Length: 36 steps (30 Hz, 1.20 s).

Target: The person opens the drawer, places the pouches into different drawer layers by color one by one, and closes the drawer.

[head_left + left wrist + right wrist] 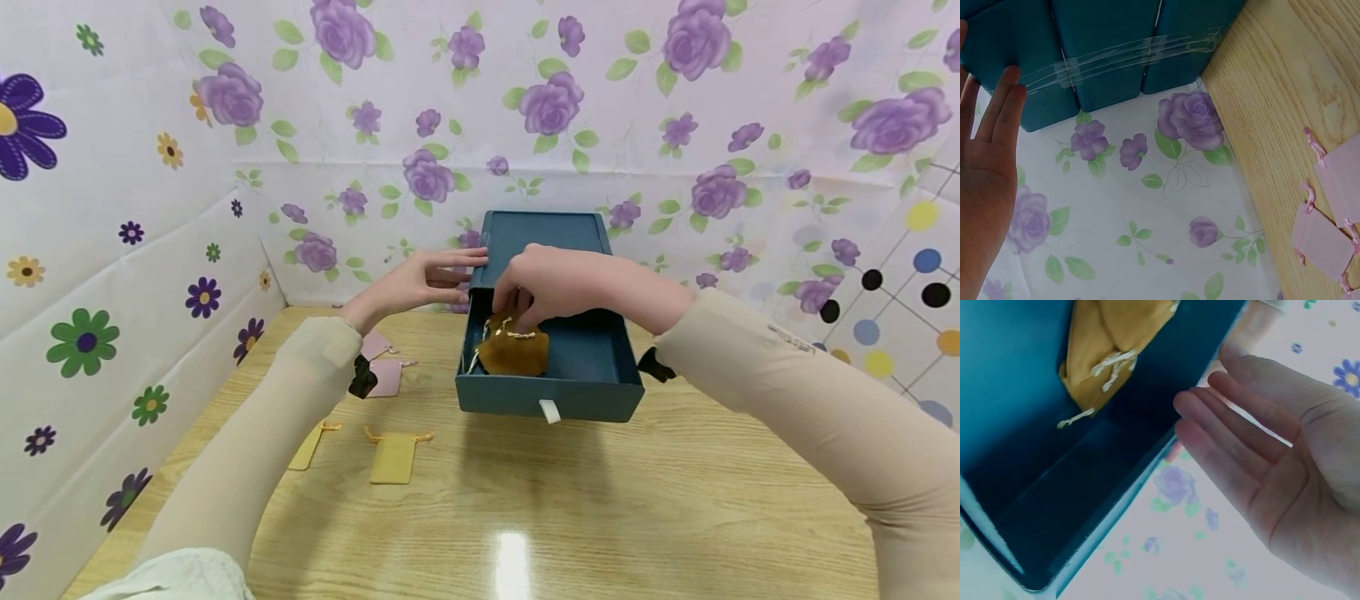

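A dark blue drawer (517, 398) with a white pull tab (550, 411) stands pulled out of a blue drawer unit (547, 237). Brown drawstring pouches (517, 357) with pale cords lie at its left side. Over them reaches my right hand (566, 279), fingers pointing down into the drawer. The right wrist view shows that hand's fingers (1229, 437) loosely extended by the drawer's rim, apart from the pouches and holding nothing. My left hand (420, 282) is at the unit's left side, with straight fingertips (1010, 94) right at the blue wall.
Pink pouches (386, 379) lie on the wooden table (712, 500) left of the unit, with yellow pouches (393, 460) nearer me. Clear tape (1097, 69) runs across the stacked units' side. A flowered cloth (420, 100) hangs behind.
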### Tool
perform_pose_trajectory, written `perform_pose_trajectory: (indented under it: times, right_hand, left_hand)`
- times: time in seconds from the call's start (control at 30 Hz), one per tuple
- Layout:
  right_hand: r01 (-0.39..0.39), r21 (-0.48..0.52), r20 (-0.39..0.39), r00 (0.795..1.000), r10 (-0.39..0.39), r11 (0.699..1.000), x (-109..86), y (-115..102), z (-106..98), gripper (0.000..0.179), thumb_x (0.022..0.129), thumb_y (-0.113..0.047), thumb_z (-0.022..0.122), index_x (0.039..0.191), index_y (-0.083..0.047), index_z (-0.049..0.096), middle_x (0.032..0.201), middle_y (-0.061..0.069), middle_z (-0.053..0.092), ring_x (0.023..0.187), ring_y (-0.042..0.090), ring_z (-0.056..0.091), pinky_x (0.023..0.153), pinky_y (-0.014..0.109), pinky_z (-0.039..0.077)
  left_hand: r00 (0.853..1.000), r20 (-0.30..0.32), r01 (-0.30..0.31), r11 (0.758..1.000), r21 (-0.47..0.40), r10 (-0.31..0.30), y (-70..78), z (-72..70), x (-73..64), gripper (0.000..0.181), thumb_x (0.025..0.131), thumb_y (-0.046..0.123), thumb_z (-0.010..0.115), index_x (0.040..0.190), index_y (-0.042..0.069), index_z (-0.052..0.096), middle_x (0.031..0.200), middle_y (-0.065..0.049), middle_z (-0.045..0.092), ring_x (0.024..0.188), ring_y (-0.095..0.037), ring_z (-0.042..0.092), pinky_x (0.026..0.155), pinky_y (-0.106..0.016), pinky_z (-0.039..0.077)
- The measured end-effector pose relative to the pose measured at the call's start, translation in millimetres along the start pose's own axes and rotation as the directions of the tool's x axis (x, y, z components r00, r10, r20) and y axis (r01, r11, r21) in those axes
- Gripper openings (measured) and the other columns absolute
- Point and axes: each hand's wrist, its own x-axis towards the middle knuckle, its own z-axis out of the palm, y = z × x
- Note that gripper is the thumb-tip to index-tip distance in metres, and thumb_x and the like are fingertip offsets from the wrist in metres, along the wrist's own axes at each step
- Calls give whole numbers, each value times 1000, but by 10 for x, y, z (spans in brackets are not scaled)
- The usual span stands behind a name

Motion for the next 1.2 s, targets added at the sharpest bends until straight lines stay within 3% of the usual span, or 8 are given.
perform_pose_trajectory:
  times: [0.23,0.43,0.6,0.7,0.93,1.2]
  right_hand:
    - [34,22,-190,981,-29,999,-357,23,97,29,89,-15,74,118,-13,72,111,2,74,102,18,70,88,35,60]
    - [0,-24,-359,933,-8,1000,-633,2,286,27,88,-14,75,115,-15,73,111,2,73,95,17,70,81,33,60]
    - [-42,-21,-470,882,27,999,-812,-54,437,25,88,-15,75,113,-17,74,109,0,73,83,12,68,70,29,56]
    - [-27,-22,-543,840,11,999,-898,-81,522,24,87,-14,76,111,-19,74,105,-3,73,76,7,63,63,25,51]
    - [48,-69,-707,703,-83,996,-1023,-131,778,26,81,-8,81,104,-17,75,100,-4,73,84,9,66,64,22,52]
    - [112,-63,-803,585,-117,992,-1115,-243,1061,32,74,-1,83,101,-17,76,94,-4,71,75,5,63,57,7,44]
  left_hand:
    - [1000,14,-11,999,-54,12,-20,0,15,57,98,10,61,152,16,42,164,1,29,143,-33,43,108,-45,48]
    - [1000,17,-16,998,-62,17,-16,7,13,56,98,9,60,151,14,42,164,-1,28,144,-35,41,108,-43,49]
    - [1000,10,-11,998,-57,12,-6,17,1,56,98,7,59,151,14,42,165,-1,28,145,-34,41,108,-43,49]
    - [1000,6,-13,999,-48,13,-13,19,3,56,98,7,59,151,14,42,164,-1,28,144,-34,41,108,-42,49]
    - [1000,3,-14,999,-49,15,-38,9,2,56,99,8,60,152,15,42,164,-1,28,144,-33,42,107,-41,50]
    - [1000,-2,-8,999,-45,8,-26,18,7,56,99,7,59,151,16,43,164,1,29,143,-32,43,108,-41,49]
